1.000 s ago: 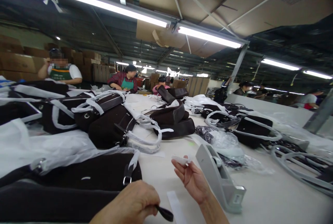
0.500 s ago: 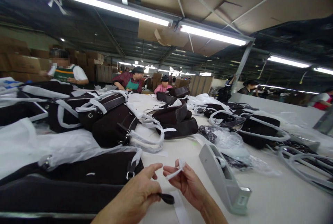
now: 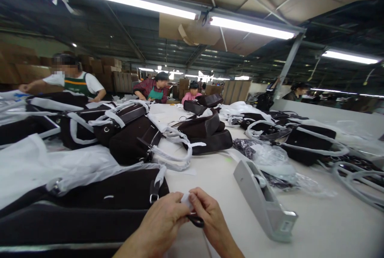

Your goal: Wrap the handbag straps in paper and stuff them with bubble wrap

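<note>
My left hand (image 3: 162,222) is closed on a thin black strap (image 3: 196,221), whose looped end sticks out to the right below the fingers. A small white strip (image 3: 186,201), paper or tape, lies between my two hands. The thumb and fingers of my right hand (image 3: 209,212) pinch it from the right, against the left fingertips. At the left, beside my left hand, lies a large black bag (image 3: 90,226) with a silver buckle (image 3: 154,198) and white wrapping. How the strap joins the bag is hidden behind my hand.
A grey tape dispenser (image 3: 265,204) stands on the white table (image 3: 318,226) right of my hands. More black bags (image 3: 135,142) with white-wrapped handles lie beyond, and clear plastic bags (image 3: 274,162) at right. Several co-workers, one in a green apron (image 3: 76,85), are across the table.
My hands have come together. The white strip, earlier hanging from my open-fingered right hand, is now pressed between both hands beside the black strap. The view has shifted slightly.
</note>
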`<act>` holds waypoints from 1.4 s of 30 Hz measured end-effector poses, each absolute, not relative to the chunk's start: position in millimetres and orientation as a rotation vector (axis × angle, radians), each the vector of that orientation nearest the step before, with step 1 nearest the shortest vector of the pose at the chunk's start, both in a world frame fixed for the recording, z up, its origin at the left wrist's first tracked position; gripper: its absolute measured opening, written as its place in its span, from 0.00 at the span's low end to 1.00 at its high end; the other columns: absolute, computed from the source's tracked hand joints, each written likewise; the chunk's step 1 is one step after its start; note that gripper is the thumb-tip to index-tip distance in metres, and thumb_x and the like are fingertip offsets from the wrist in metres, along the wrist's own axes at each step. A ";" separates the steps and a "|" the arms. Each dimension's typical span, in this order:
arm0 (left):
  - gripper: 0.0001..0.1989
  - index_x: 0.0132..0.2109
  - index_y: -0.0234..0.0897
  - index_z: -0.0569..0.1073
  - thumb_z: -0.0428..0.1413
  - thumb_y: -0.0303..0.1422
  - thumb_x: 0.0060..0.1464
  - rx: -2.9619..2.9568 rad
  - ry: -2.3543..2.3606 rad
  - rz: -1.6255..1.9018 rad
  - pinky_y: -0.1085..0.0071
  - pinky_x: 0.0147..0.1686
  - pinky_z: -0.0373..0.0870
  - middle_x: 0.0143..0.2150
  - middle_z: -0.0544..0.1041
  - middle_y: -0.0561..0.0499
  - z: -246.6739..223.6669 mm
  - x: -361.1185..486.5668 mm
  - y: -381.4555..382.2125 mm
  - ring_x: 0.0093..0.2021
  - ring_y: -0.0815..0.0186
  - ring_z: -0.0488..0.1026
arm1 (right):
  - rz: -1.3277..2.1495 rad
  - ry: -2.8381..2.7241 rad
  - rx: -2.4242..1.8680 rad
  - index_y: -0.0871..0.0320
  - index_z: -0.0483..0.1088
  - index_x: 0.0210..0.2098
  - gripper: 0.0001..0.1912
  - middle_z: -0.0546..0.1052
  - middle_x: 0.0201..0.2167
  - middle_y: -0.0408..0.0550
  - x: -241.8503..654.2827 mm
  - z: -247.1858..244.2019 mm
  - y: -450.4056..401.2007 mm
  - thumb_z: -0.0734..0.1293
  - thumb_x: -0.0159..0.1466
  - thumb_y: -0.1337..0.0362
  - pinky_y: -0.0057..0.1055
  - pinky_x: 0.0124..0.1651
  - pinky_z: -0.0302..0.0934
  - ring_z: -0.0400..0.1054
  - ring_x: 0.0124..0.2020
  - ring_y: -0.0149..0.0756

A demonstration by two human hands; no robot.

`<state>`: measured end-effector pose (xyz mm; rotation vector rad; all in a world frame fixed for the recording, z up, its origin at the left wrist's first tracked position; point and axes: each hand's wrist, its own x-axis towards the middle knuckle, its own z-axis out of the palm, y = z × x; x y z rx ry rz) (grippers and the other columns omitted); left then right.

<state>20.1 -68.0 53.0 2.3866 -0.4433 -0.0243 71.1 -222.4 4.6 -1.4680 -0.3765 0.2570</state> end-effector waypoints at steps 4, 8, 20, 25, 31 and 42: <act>0.13 0.34 0.39 0.77 0.49 0.32 0.61 2.204 -0.431 0.006 0.71 0.40 0.60 0.34 0.76 0.51 60.5 24.5 -63.2 0.38 0.63 0.71 | 0.408 -0.304 -1.322 0.58 0.74 0.45 0.35 0.77 0.32 0.46 69.8 12.2 -229.4 0.70 0.54 0.34 0.35 0.36 0.71 0.73 0.33 0.37; 0.12 0.32 0.36 0.76 0.51 0.37 0.56 1.983 -0.317 -0.036 0.72 0.35 0.59 0.29 0.72 0.53 68.9 29.2 -52.9 0.32 0.65 0.66 | 0.481 -0.283 -1.155 0.58 0.72 0.51 0.32 0.79 0.40 0.52 73.6 18.6 -240.7 0.70 0.59 0.38 0.39 0.42 0.72 0.76 0.39 0.41; 0.12 0.32 0.34 0.75 0.53 0.39 0.53 1.910 -0.262 -0.096 0.72 0.33 0.55 0.26 0.66 0.54 70.8 32.8 -46.0 0.30 0.66 0.60 | 0.539 -0.315 -1.201 0.60 0.75 0.40 0.26 0.79 0.34 0.48 74.6 19.5 -240.2 0.77 0.53 0.45 0.34 0.34 0.73 0.75 0.30 0.34; 0.12 0.33 0.34 0.75 0.52 0.38 0.51 1.937 -0.232 -0.089 0.71 0.32 0.55 0.26 0.65 0.55 70.9 32.2 -47.2 0.29 0.66 0.59 | 0.479 -0.326 -1.384 0.60 0.71 0.28 0.24 0.79 0.22 0.47 75.3 20.5 -241.2 0.77 0.52 0.45 0.32 0.33 0.70 0.75 0.26 0.36; 0.12 0.31 0.35 0.77 0.53 0.38 0.48 1.842 -0.138 -0.077 0.68 0.38 0.60 0.28 0.73 0.50 60.5 36.8 -49.4 0.34 0.61 0.67 | 0.127 -0.703 -1.691 0.57 0.72 0.28 0.13 0.78 0.24 0.45 73.6 25.4 -251.2 0.68 0.66 0.57 0.30 0.35 0.63 0.72 0.28 0.35; 0.16 0.33 0.34 0.78 0.57 0.44 0.46 1.653 -0.053 -0.026 0.68 0.37 0.59 0.29 0.74 0.50 62.2 36.1 -44.0 0.32 0.63 0.67 | 0.610 -0.207 -1.147 0.58 0.66 0.26 0.23 0.71 0.21 0.37 65.5 11.4 -227.5 0.77 0.52 0.48 0.26 0.25 0.63 0.60 0.16 0.22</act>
